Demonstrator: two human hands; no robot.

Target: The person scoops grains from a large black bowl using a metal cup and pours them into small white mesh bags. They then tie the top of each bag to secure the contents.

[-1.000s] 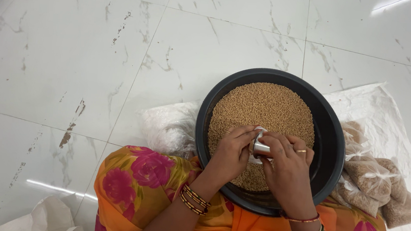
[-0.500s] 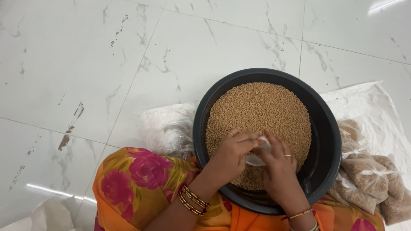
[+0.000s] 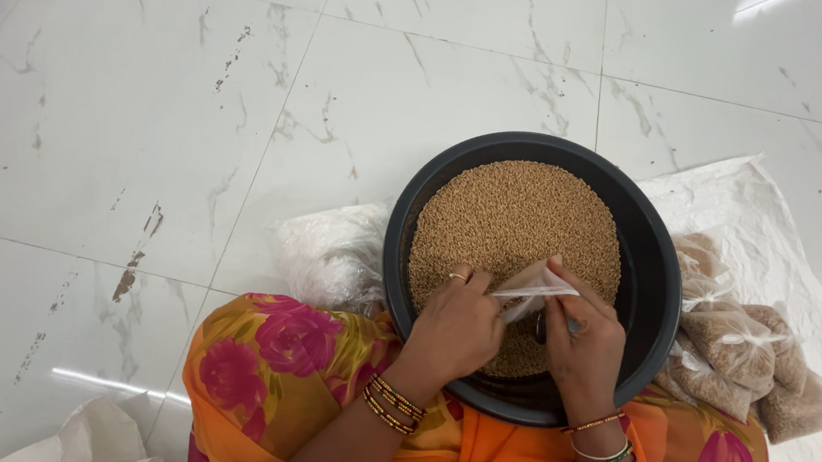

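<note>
A round black basin full of brown grain sits on the floor in front of my lap. Over its near side both hands hold a small clear plastic bag by its mouth. My left hand pinches the bag's left edge, a ring showing on one finger. My right hand grips the bag's right edge and also seems to hold a small metal scoop, mostly hidden under the fingers. Bangles circle both wrists.
Several tied clear bags filled with grain lie on a white sheet to the right of the basin. An empty crumpled plastic bag lies at the basin's left. White marble floor tiles spread around.
My hands have spread slightly apart, stretching the clear bag's mouth wider over the grain. The basin has not moved.
</note>
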